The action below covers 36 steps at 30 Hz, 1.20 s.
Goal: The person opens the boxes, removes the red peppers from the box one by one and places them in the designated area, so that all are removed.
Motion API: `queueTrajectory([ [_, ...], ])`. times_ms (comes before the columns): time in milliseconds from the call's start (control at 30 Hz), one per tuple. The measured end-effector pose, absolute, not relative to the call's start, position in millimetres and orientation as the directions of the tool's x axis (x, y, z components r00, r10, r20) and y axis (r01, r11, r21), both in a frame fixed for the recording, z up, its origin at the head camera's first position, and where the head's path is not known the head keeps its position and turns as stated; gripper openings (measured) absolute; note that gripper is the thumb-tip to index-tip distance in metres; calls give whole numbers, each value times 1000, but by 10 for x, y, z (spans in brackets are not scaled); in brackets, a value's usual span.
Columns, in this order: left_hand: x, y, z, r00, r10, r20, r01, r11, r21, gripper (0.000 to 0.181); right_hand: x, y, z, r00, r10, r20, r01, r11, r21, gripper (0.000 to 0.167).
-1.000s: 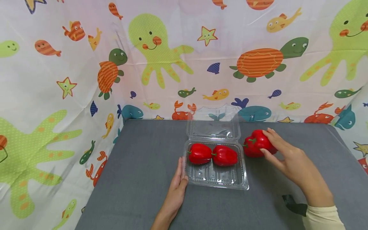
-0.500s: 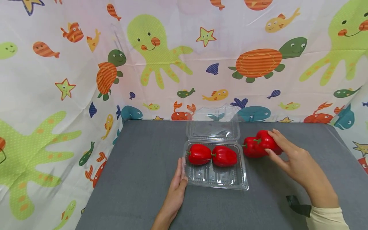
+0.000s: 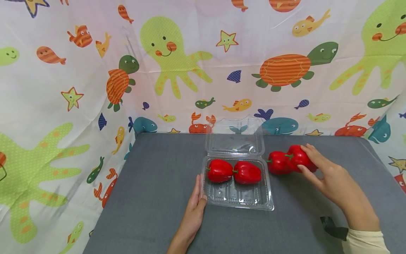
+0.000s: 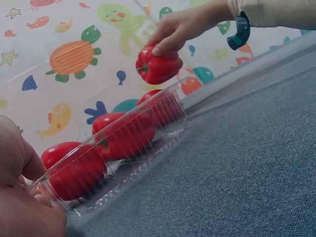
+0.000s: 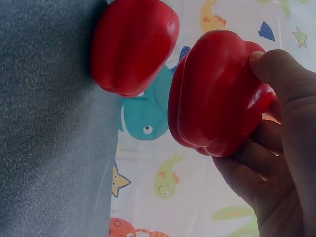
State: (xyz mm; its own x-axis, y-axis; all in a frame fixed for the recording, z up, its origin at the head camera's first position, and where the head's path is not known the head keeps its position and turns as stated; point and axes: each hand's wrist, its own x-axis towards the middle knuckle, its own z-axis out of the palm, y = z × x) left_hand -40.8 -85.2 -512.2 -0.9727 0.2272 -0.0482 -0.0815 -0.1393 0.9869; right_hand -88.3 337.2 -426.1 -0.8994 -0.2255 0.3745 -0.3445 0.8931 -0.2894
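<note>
Off the table, my right hand (image 3: 336,183) grips a red bell pepper (image 5: 217,94) between thumb and fingers; its green stem points left in the head view. Another red bell pepper (image 3: 278,163) lies on the table just right of the clear plastic clamshell container (image 3: 236,201). Inside the container, two more peppers sit side by side in the far half: the left pepper (image 3: 220,170) and the right pepper (image 3: 247,172). My left hand (image 3: 192,214) holds the container's left wall, with the rim between thumb and fingers in the left wrist view.
The container's transparent lid (image 3: 235,143) stands open toward the back. A grey cloth covers the table (image 3: 158,183). Behind and to the left hangs a curtain (image 3: 190,63) printed with sea animals. A dark strap (image 4: 240,32) hangs at the right sleeve.
My right hand has moved to the right with the gripped pepper, showing more of the pepper on the table. The left hand and the container have stayed in place.
</note>
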Motion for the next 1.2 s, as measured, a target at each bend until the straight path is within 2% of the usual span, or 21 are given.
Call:
queueTrajectory([
  [433,-396,-859,-5129,-970,242,-3,-38,-143,989,71,-859,3491,-4283,-926,-195,324,-296,908,-296,89],
  [1200,-397,-859,-5143,-972,232,-24,-59,-143,988,71,-851,3682,-4406,-952,-161,261,-235,930,-283,90],
])
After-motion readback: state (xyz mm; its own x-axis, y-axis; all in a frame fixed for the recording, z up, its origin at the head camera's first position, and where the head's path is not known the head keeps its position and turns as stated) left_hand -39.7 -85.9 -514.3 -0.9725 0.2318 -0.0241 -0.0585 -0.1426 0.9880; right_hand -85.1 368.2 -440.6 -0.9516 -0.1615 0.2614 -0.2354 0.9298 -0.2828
